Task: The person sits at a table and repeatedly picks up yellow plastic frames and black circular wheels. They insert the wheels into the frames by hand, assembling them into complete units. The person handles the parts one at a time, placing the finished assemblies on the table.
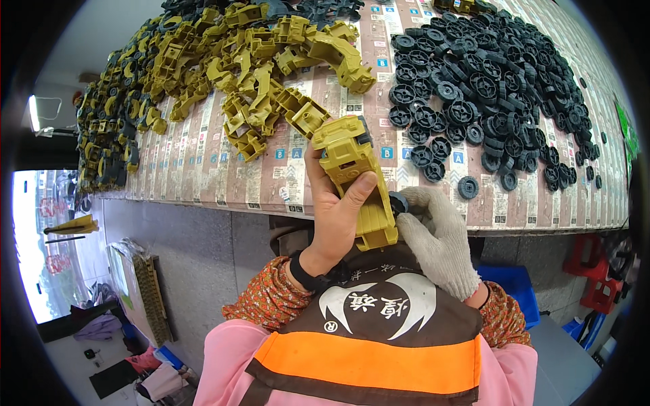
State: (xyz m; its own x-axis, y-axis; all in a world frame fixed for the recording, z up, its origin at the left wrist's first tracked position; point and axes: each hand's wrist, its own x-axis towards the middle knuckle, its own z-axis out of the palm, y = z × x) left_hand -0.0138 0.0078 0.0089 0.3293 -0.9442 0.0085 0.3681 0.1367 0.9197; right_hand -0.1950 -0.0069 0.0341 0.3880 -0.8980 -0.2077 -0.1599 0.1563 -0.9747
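Observation:
My bare left hand (333,211) is wrapped round a yellow toy truck body (347,150), thumb on top, just over the table's near edge. A black wheel sits at the truck's far right corner. My right hand (441,237), in a pale knitted glove, pinches a small black toy wheel (398,202) against the truck's right side, toward its near end. Whether the wheel is seated there I cannot tell; the gloved fingers partly hide it. Beyond the truck lie loose yellow truck bodies (254,111), and to the right a heap of black wheels (484,84).
The table (318,183) is covered with printed sheeting. At its far left is a pile of yellow toys with black wheels (108,128). Below the edge on the right are a blue bin (512,289) and a red stool (596,271). Clothes and bags (159,382) lie at lower left.

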